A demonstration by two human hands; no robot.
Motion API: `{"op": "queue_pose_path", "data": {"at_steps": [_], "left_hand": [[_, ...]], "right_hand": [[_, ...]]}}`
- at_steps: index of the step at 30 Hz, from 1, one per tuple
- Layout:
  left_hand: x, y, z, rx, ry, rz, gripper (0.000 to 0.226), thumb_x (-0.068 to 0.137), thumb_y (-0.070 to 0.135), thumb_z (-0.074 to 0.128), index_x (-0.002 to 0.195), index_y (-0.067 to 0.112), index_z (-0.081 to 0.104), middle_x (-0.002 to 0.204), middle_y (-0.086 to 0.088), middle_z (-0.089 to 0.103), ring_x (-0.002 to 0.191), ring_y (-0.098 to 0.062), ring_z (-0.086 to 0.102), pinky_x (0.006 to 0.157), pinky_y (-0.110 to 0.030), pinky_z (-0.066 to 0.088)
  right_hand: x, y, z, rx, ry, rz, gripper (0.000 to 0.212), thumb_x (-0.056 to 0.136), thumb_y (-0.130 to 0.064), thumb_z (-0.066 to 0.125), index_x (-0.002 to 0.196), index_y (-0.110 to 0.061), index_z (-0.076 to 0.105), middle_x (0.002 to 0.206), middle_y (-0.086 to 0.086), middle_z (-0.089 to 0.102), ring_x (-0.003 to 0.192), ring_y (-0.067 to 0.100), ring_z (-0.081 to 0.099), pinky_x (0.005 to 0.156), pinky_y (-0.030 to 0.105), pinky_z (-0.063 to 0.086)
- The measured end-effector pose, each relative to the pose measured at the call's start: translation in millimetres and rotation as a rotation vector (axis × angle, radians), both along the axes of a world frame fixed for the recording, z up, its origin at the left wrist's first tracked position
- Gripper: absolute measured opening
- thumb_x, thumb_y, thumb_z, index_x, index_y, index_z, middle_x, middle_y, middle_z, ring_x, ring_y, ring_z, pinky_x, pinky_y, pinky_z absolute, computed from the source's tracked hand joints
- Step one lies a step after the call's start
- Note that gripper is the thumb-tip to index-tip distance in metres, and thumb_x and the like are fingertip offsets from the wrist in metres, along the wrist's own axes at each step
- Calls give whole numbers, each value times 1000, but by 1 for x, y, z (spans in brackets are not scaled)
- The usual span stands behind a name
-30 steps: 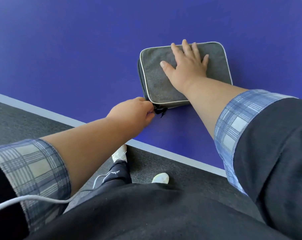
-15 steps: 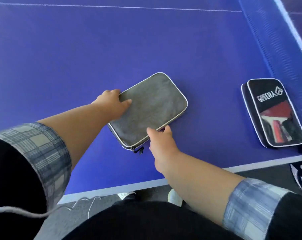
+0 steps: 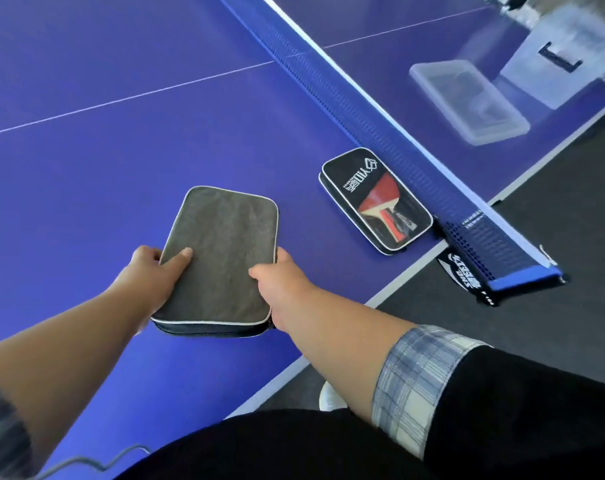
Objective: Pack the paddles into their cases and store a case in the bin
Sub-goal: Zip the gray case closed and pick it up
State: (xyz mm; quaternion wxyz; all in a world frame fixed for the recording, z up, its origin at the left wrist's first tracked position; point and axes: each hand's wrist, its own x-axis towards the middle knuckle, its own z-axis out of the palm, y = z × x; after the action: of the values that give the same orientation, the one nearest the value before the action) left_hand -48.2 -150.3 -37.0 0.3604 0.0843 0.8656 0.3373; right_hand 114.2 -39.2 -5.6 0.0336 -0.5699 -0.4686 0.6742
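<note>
On the tabletop (image 3: pixel 86 168) in front of me, the head view shows the grey case (image 3: pixel 221 251) held between both my hands. The left hand (image 3: pixel 152 271) grips its left edge with the thumb on top, and the right hand (image 3: pixel 280 282) grips the right edge near the close corner. A second ago my left pinched the zip pull while my right pressed flat on the case. I judge the zipping is done and the case is ready to move. I cannot tell whether it has left the surface. My gaze has swung toward the net (image 3: pixel 363 109), bringing in the black case (image 3: pixel 375 199) just beside it and the blurred clear bin (image 3: pixel 467 98) beyond, well apart from my hands.
</note>
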Motion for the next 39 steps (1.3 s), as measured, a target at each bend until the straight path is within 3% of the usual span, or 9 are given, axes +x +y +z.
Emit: {"op": "queue_pose_path", "data": {"at_steps": [8,11,17,22,25,30,32,35,39], "left_hand": [[63,114,14,126,-133,98,81,62,73,63,128,29,48,108,3,64,89,-23,65,67,-37,53],[91,162,11,161,-233,131,67,57,69,64,110,27,59,101,6,69,88,-22,69,69,-38,55],[148,255,-2,157,-314,158,45,74,58,66,104,24,58,100,4,66,86,-19,68,65,-33,54],[173,305,-4,16,-187,65,48,78,65,62,98,22,61,93,0,67,80,-24,68,60,-33,52],[184,321,-10,-38,-157,0,47,81,57,63,110,19,61,99,-3,68,85,-27,70,75,-44,60],[194,330,-18,-49,-190,10,49,78,50,68,115,20,57,98,-1,72,75,-24,74,77,-46,61],[194,333,-17,-30,-222,46,52,79,48,71,119,18,55,102,0,70,70,-21,75,75,-43,61],[192,335,-10,-117,-197,10,61,77,54,71,122,18,49,105,-1,66,71,-22,74,76,-44,60],[184,339,-3,-200,96,-102,98,71,65,70,146,24,23,139,0,36,119,-29,48,90,-49,50]], "right_hand": [[77,108,14,227,22,60,52,87,-11,52,127,-44,53,103,-8,70,92,17,66,73,30,54],[101,162,22,328,34,99,58,85,-11,53,131,-46,53,93,-13,67,75,3,63,61,18,53],[141,278,29,484,-73,340,66,87,-15,52,147,-39,42,123,-14,58,93,19,66,69,28,50],[154,348,11,523,-169,467,67,89,-15,50,149,-41,39,99,-3,63,59,15,58,46,21,42],[156,371,1,566,-208,545,71,88,-15,50,152,-42,35,114,-5,63,69,20,66,54,26,51],[158,389,-22,589,-218,589,73,90,-11,49,155,-40,32,84,-12,56,53,7,51,36,9,32],[156,390,-26,607,-203,607,72,92,-9,48,156,-36,32,89,-15,56,63,7,57,44,4,37],[150,386,-29,664,-234,690,67,96,-4,48,158,-26,33,158,1,39,140,18,46,109,20,37],[154,354,-18,969,-285,629,55,96,-8,52,149,-23,49,161,-1,34,149,18,30,121,35,25]]}}
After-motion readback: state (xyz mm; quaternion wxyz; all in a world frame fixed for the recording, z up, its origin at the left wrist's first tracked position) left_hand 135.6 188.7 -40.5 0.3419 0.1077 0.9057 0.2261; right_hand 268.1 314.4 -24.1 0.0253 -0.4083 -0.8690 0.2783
